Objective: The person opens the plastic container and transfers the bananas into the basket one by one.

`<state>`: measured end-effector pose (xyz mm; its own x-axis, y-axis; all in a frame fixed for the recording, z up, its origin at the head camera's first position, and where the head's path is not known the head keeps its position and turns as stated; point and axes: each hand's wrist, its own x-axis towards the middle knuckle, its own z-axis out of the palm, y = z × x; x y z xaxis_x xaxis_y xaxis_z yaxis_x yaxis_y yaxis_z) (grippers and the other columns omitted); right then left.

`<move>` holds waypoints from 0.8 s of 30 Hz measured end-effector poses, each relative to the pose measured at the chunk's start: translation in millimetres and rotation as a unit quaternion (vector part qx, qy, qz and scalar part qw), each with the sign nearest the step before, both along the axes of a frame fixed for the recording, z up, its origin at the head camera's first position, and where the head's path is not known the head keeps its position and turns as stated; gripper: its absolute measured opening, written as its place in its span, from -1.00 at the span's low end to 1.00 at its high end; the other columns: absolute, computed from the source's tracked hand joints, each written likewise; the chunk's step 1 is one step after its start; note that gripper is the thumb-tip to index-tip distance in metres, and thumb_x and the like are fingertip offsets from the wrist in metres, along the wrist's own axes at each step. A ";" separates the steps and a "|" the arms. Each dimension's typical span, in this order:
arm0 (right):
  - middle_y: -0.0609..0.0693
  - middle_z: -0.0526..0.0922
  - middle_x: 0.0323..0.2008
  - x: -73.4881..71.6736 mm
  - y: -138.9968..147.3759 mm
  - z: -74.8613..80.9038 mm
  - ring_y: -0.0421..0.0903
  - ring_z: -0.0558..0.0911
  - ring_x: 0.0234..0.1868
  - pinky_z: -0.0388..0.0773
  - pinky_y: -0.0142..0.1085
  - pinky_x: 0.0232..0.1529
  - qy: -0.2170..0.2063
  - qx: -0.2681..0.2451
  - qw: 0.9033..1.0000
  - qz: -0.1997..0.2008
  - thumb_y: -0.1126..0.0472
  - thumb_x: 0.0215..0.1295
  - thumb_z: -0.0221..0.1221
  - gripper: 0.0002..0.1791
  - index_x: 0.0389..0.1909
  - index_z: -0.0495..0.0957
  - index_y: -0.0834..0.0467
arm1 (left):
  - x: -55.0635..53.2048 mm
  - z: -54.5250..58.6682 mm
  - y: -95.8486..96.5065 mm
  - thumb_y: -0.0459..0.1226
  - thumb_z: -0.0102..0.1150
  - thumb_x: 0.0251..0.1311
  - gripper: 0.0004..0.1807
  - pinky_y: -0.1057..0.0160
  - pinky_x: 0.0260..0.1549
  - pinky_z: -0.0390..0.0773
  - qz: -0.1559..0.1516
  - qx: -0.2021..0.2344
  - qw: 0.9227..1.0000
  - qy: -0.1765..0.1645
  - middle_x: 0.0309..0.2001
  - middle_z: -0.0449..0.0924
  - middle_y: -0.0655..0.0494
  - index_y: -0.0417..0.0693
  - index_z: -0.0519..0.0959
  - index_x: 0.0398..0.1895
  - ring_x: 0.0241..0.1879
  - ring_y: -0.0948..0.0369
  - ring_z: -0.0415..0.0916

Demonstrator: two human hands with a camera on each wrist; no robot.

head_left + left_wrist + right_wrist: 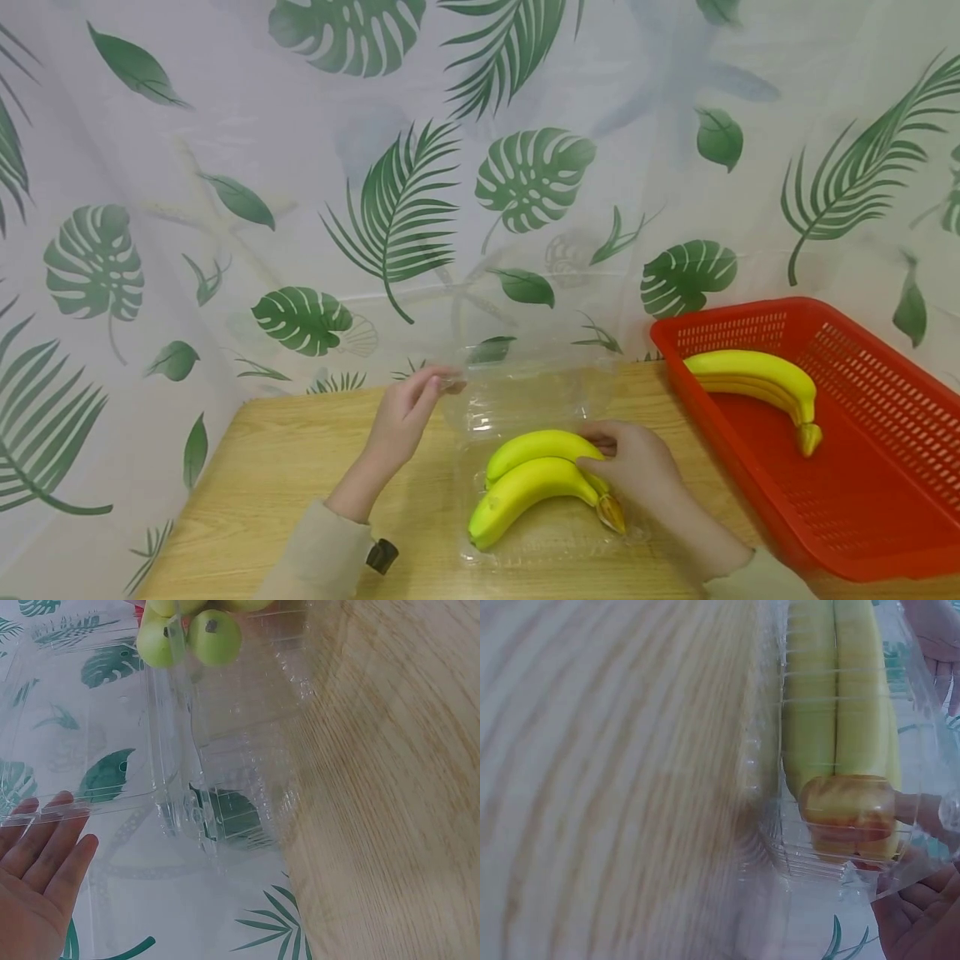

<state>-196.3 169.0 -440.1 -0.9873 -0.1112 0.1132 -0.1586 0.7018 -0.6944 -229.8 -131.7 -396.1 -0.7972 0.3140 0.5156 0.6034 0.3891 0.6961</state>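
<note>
A bunch of yellow bananas [536, 492] lies in the base of a clear plastic clamshell box [525, 554], stem end toward the right. The box's hinged lid [525, 400] stands raised at the back. My left hand [405, 417] is at the lid's left edge; in the left wrist view its fingers [56, 851] are nearly straight and touch the rim. My right hand [637, 462] holds the bananas near the stem, thumb in front and fingers behind. In the right wrist view the bananas [836, 712] show through the ribbed box wall.
On the right stands a red plastic basket [735, 475] with perforated sides, and another bunch of bananas [757, 375] lies inside it. Under everything is a wood-grain table [300, 450]. A leaf-patterned cloth [225, 250] hangs behind and to the left.
</note>
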 end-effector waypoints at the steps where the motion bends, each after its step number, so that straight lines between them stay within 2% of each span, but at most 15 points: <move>1: -0.05 0.71 -0.14 -0.4 0.2 -0.9 -0.13 0.69 -0.18 0.63 -0.20 -0.11 0.002 0.004 1.000 -0.002 0.11 0.00 0.40 -0.58 -0.05 0.64 0.05 | 0.1 0.0 0.2 -0.19 -0.25 0.47 -0.67 0.21 0.00 0.59 -0.001 -0.001 1.000 0.001 -0.09 0.67 0.04 -0.05 0.54 0.02 -0.08 0.16 0.62; 7: -0.08 0.72 -0.18 -4.2 1.9 -5.4 -0.18 0.68 -0.23 0.63 -0.25 -0.16 0.003 0.002 1.000 -0.006 0.08 -0.05 0.43 -0.57 -0.07 0.65 0.01 | 0.2 -0.2 0.4 -0.20 -0.24 0.47 -0.67 0.19 0.01 0.59 -0.002 0.001 1.000 -0.002 -0.08 0.67 0.03 -0.05 0.54 0.02 -0.07 0.14 0.62; 9: -0.09 0.72 -0.18 -5.2 2.5 -6.5 -0.18 0.67 -0.23 0.63 -0.26 -0.16 -0.001 -0.006 1.000 -0.008 0.07 -0.06 0.43 -0.56 -0.08 0.65 0.01 | 6.3 7.6 3.4 -0.25 -0.24 0.47 -0.68 0.12 0.02 0.58 -0.003 0.005 1.000 -0.008 -0.09 0.67 -0.05 -0.13 0.54 0.02 -0.07 0.07 0.61; 14: -0.10 0.71 -0.19 -6.7 3.0 -7.9 -0.19 0.66 -0.23 0.62 -0.27 -0.17 -0.016 -0.024 0.999 -0.017 0.06 -0.07 0.44 -0.56 -0.10 0.64 -0.01 | 7.2 8.9 4.1 -0.36 -0.24 0.44 -0.69 -0.02 0.03 0.55 -0.004 0.013 1.000 -0.014 -0.08 0.65 -0.16 -0.23 0.53 0.01 -0.07 -0.04 0.61; 16: -0.10 0.70 -0.19 -7.1 3.3 -7.8 -0.18 0.66 -0.22 0.62 -0.28 -0.16 -0.022 -0.033 0.999 -0.019 0.06 -0.07 0.44 -0.57 -0.10 0.64 -0.02 | 0.6 0.8 1.3 -0.32 -0.23 0.45 -0.69 0.02 0.03 0.56 -0.004 0.013 1.000 -0.009 -0.08 0.66 -0.09 -0.15 0.54 0.02 -0.06 0.02 0.61; 24: -0.09 0.69 -0.19 -7.1 3.4 -7.0 -0.16 0.65 -0.20 0.63 -0.29 -0.14 -0.036 -0.056 0.998 -0.015 0.07 -0.05 0.44 -0.59 -0.11 0.63 -0.02 | 1.2 -0.4 -0.6 -0.20 -0.25 0.47 -0.67 0.15 0.02 0.58 -0.004 0.001 1.000 -0.002 -0.08 0.67 0.03 -0.04 0.54 0.03 -0.07 0.13 0.62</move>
